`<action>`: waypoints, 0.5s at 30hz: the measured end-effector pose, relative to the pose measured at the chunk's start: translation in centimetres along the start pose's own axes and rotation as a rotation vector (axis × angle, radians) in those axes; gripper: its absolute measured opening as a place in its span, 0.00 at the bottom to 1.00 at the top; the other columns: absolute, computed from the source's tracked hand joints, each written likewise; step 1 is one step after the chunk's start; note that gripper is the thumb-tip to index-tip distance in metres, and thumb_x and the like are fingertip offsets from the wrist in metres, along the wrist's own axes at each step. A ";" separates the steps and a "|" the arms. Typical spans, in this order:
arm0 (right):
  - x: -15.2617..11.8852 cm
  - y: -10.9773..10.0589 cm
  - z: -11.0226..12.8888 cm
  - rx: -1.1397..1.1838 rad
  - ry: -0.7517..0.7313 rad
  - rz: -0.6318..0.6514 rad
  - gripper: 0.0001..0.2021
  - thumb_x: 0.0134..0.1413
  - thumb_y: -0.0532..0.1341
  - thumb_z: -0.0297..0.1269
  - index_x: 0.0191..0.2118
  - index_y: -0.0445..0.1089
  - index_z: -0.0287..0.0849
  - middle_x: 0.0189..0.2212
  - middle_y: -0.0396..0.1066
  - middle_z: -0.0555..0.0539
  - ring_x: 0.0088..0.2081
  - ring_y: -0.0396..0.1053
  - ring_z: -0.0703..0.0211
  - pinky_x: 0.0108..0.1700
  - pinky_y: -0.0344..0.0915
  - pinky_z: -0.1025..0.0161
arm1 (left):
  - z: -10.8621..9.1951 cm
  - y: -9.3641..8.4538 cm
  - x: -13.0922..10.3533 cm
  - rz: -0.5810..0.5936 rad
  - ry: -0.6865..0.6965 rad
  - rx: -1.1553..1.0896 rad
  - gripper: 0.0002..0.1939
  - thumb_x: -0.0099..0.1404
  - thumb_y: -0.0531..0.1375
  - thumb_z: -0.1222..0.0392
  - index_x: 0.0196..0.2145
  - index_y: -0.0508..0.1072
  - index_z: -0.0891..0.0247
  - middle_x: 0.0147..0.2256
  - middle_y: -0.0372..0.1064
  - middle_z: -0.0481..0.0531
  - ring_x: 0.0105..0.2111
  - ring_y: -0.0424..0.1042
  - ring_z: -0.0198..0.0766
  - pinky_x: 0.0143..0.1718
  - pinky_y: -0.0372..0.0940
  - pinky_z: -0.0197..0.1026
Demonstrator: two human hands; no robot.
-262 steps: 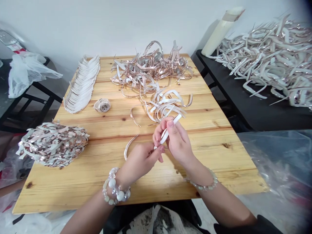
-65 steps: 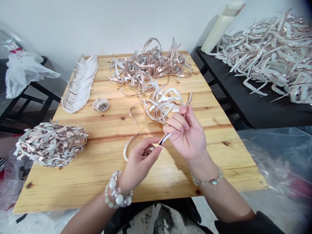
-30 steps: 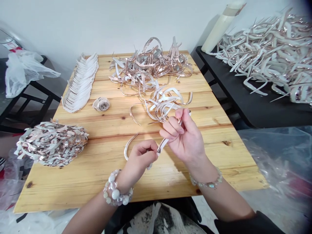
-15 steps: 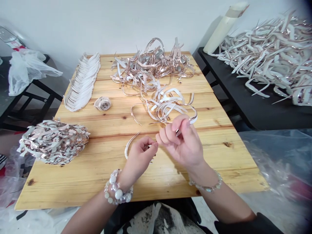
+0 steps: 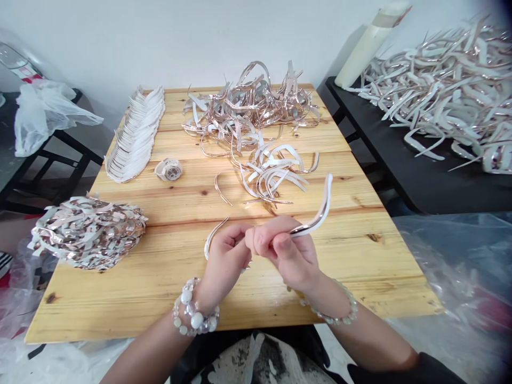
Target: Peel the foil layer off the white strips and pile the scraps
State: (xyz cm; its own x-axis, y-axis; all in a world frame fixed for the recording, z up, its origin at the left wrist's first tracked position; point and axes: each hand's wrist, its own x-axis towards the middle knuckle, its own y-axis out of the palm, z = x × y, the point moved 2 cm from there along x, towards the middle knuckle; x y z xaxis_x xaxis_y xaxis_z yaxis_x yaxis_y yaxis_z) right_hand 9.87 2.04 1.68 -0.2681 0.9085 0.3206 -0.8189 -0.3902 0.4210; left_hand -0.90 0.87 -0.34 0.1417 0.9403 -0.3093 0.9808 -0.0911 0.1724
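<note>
Right hand point(image 5: 286, 253) gripped a white-and-metallic strip point(image 5: 319, 220), free end curving up rightward. Left hand point(image 5: 227, 250) was curled against the right — round a small bundle point(image 5: 246, 265), mostly hidden. Both were above the wooden table point(image 5: 352, 272), near loose strips point(image 5: 276, 165) — rolled coil point(image 5: 168, 169) lay farther left.

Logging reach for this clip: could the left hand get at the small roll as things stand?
Probably yes: the roll lies beyond the left hand, with only a loose strip lying near the way. That hand meets the right hand, though, so it would likely need to part first.
</note>
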 end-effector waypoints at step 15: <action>3.1 -1.9 0.7 0.169 0.155 -0.308 0.13 0.61 0.55 0.47 0.28 0.63 0.46 0.13 0.48 0.58 0.17 0.45 0.66 0.23 0.52 0.66 | -1.5 -1.7 -0.7 -0.018 0.376 -0.188 0.20 0.64 0.56 0.58 0.17 0.56 0.62 0.17 0.53 0.45 0.19 0.53 0.30 0.21 0.49 0.36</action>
State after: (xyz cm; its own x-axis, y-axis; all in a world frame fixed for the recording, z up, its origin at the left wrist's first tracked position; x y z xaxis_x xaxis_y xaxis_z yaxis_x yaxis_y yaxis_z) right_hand 10.97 5.53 2.52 -0.1066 0.9938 0.0304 -0.7814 -0.1026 0.6156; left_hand -2.90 0.83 0.96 0.0319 0.9985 0.0435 0.9360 -0.0451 0.3490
